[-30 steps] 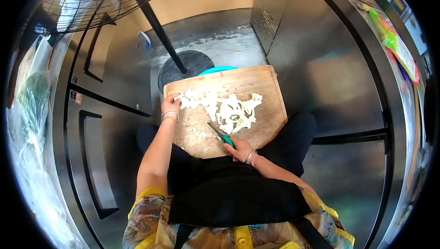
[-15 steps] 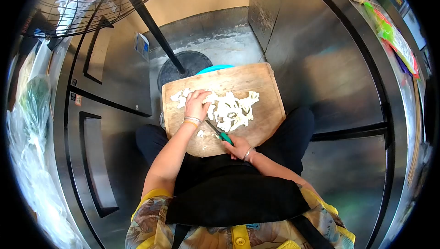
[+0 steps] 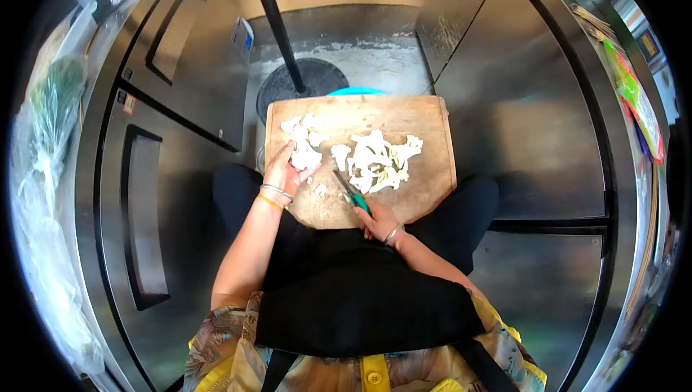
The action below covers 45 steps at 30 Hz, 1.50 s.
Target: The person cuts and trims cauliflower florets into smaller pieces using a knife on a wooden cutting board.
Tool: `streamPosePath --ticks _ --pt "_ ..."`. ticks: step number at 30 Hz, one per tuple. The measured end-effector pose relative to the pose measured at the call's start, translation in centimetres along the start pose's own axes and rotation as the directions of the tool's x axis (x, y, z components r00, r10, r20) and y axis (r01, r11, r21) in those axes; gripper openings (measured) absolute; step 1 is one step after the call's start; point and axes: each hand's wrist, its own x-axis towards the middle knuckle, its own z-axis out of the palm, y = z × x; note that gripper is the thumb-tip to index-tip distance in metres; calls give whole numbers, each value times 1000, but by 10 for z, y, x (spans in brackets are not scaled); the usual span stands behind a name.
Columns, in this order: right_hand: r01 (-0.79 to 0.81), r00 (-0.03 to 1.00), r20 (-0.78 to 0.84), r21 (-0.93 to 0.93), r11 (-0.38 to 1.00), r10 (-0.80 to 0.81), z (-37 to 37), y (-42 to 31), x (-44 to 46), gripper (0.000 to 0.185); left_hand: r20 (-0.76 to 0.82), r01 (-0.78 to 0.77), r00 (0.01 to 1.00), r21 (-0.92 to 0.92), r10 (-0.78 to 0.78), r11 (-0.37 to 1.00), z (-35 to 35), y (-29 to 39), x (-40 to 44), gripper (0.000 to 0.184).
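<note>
green is the handle of the knife [image 3: 352,193], which lies low over the near part of the wooden board [image 3: 432,132]. its long axis is diagonal: the dark blade points to the far left, and the handle comes back to the near right, into the right hand [image 3: 378,222]. the fingers of this hand are closed around the handle.

the left hand [image 3: 281,174] is at the left side of the board, palm turned partly up. its fingers are half open and curved at the white florets [image 3: 306,155], touching them; if the grip is firm, i cannot tell. these florets make a loose line, which goes from the hand toward the far edge.

one small floret [image 3: 340,155] is near the blade tip, between the two groups. right of it lies the bigger pile of cut pieces [image 3: 376,164], spread flat. few crumbs [image 3: 321,190] are left of the blade.
</note>
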Motion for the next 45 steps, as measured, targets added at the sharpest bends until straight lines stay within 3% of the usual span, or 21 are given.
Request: streamPosePath --ticks 2,3,5,10,13,15,19,27,29,31,35,36,38,41,42,44,45 --pt "-21 1000 7 -6 1000 21 1 -4 -3 36 46 25 998 181 -34 983 -15 -2 -10 23" --pt "54 998 -22 -75 996 -56 3 -2 -4 36 47 22 998 297 -38 955 -21 -4 -13 23" --pt "176 980 -55 -200 964 -191 5 -4 -4 34 46 10 999 354 -28 935 -40 -13 -12 21" --pt "217 961 -123 -213 953 -246 13 -20 -8 27 44 -62 998 584 44 809 -48 -24 -17 19" --pt "277 940 -112 -297 914 -322 16 -22 -6 28 66 -49 998 541 16 839 -46 -32 -20 16" --pt "404 829 -134 -528 747 -544 18 -28 -7 29 84 -67 996 564 24 823 -44 -36 -25 16" --pt "370 840 -95 -619 692 -534 20 -30 -6 31 120 -101 992 592 36 800 -48 -42 -27 12" --pt "261 884 -61 -757 599 -463 24 -42 -10 31 195 -228 972 630 133 742 -54 -46 -26 8" --pt "246 894 -60 -763 598 -444 25 -39 -9 30 195 -289 957 684 214 670 -54 -47 -27 9" --pt "230 903 -62 -767 600 -426 26 -37 -8 29 172 -263 965 678 200 687 -49 -47 -29 10" --pt "123 963 -68 -749 651 -261 32 -30 12 28 182 -186 980 691 81 698 -26 -45 -39 12" --pt "74 982 -64 -738 670 -179 34 -24 18 28 260 -282 957 730 129 623 -24 -52 -37 11" --pt "76 970 -107 -717 693 -218 33 -33 16 29 211 -229 970 647 117 727 -10 -50 -39 13" --pt "74 958 -161 -662 746 -237 26 -40 13 30 81 -322 941 508 328 799 -20 -41 -27 16" --pt "64 959 -178 -625 778 -222 23 -39 12 30 -12 -231 968 365 252 902 -29 -35 -25 18" --pt "107 948 -183 -592 799 -262 23 -38 12 29 7 -286 956 266 294 921 -43 -20 -25 24" --pt "182 954 -91 -580 794 -285 25 -39 14 29 -29 -310 944 253 328 916 -49 -13 -27 23"
